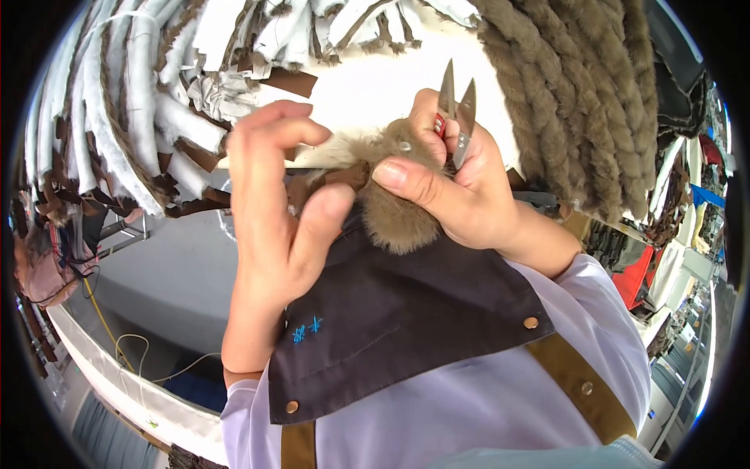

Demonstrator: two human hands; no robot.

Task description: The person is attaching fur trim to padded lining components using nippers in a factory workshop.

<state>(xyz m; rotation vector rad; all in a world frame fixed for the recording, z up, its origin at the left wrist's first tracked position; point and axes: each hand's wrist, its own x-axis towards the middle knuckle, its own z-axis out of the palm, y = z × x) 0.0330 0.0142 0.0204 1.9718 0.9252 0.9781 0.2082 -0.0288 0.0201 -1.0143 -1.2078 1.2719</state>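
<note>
My right hand is closed round a small grey-brown fur piece, its thumb pressing on the near face. In the same hand sits a pair of scissors, blades parted and pointing away from me, with a bit of red near the grip; the handles are mostly hidden. A brown strip sticks out leftward from the fur, its end close to my left hand. My left hand is raised beside it, thumb and fingers apart, holding nothing that I can see.
A pale tabletop lies beyond my hands. Thick twisted fur strips hang at the right. White-backed strips with brown edges are piled at the left and back. A yellow cord runs down at the lower left.
</note>
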